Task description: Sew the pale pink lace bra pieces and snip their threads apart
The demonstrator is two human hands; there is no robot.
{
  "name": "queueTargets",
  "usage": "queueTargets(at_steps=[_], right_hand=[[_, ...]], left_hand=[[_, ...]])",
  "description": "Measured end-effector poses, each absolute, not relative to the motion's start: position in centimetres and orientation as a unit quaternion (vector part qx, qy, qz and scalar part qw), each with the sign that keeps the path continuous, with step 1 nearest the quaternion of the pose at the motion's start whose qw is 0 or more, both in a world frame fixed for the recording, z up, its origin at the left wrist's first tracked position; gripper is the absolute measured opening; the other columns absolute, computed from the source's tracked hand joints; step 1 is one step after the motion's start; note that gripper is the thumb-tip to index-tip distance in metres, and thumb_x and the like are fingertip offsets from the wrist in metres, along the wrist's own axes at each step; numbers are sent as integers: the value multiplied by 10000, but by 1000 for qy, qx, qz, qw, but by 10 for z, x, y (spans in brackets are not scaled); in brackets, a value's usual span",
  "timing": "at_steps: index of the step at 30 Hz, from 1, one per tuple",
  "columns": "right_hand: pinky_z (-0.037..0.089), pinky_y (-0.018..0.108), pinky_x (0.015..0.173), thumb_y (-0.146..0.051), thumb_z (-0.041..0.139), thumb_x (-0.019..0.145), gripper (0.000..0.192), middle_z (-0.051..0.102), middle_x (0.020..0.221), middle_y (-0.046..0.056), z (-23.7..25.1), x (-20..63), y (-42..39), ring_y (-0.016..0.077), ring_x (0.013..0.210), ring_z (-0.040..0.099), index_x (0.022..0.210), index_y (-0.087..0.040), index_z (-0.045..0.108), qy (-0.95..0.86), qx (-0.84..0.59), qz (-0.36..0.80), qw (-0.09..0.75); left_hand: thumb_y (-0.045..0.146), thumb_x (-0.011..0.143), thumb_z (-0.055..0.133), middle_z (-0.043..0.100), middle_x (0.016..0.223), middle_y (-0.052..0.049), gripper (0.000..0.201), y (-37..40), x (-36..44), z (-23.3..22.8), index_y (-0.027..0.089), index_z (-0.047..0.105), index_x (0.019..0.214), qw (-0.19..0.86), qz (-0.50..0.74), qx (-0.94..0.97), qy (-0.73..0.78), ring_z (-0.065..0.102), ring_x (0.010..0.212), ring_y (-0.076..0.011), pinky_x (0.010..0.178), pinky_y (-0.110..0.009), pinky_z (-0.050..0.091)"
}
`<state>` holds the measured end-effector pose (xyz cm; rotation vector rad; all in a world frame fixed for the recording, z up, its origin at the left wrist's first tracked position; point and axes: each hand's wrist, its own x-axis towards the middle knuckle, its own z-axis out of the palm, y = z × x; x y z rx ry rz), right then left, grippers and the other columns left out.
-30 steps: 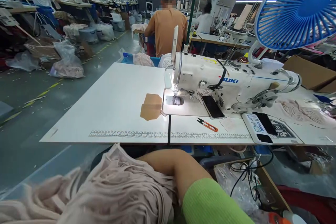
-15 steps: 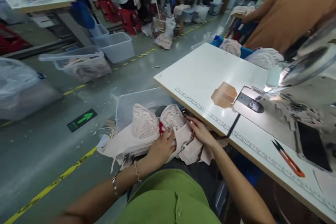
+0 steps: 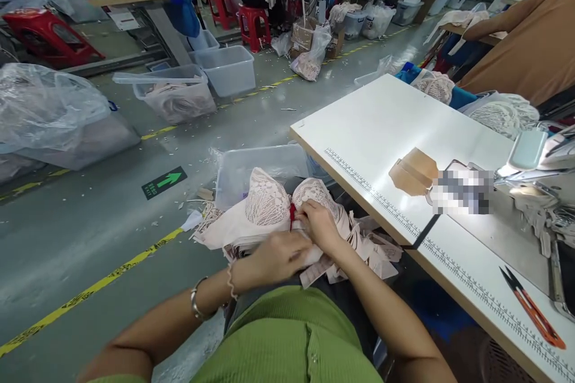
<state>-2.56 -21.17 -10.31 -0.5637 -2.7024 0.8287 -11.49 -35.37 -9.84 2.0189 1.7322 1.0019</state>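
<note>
A stack of pale pink lace bras (image 3: 268, 206) lies across my lap, cups up, with a red strip (image 3: 293, 215) showing between the two cups. My right hand (image 3: 321, 228) is over the middle of the stack just beside the red strip, its fingers curled down and pinching at the fabric. Closer to my body, my left hand (image 3: 279, 258) grips the lower edge of the bras, fingers bent and nearly meeting the right hand. The fingertips of both hands are partly hidden. Loose straps and labels (image 3: 317, 269) hang from the right side of the stack.
A white sewing table (image 3: 359, 125) stands at right, bearing a brown card piece (image 3: 414, 171), orange-handled thread snips (image 3: 532, 308) and a sewing machine (image 3: 539, 173). A clear plastic bin (image 3: 233, 170) sits beyond my lap. Further bins and bags line the floor; a co-worker in brown (image 3: 525, 42) is at upper right.
My right hand has moved left from the bras' right side to the middle by the red strip. My left hand has shifted down toward the lower edge. The camera view has turned left.
</note>
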Motion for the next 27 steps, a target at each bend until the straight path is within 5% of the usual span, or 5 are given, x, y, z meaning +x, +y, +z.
queueTargets(at_steps=[7,12,16,23,27], right_hand=[[478,289,493,-360,338,998,221,568,573,-48,-41,-1,-216,143,449,526,825,-270,443,-754,-169,562,294],[225,244,258,-284,433,973,242,271,371,-117,42,49,-229,111,226,233,734,-299,471,-611,-125,581,523],[169,316,241,-333,395,971,312,147,315,-91,69,71,-237,145,210,127,715,-364,572,-595,-113,532,591],[355,278,366,-295,565,930,83,420,465,-94,39,49,-232,122,337,366,847,-292,563,-673,-134,446,575],[402,248,477,-258,555,914,112,513,543,-91,-12,7,-216,122,466,493,1026,-256,541,-823,-204,462,260]], left_hand=[[197,911,527,669,978,-66,122,-313,-204,-101,168,636,959,175,251,690,656,610,943,-213,866,-329,446],[195,890,592,672,1046,-47,141,-314,-197,-97,193,641,1023,199,218,723,625,601,999,-215,964,-360,372],[277,895,612,649,1106,-81,260,-314,-186,-99,181,614,1136,202,248,708,630,589,1011,-228,957,-376,389],[466,999,349,603,718,-38,466,-295,-192,-51,163,573,724,233,462,566,642,564,626,-139,605,-274,480],[504,951,500,592,676,-7,428,-300,-180,10,156,571,713,259,597,568,503,577,597,-109,594,-238,482]])
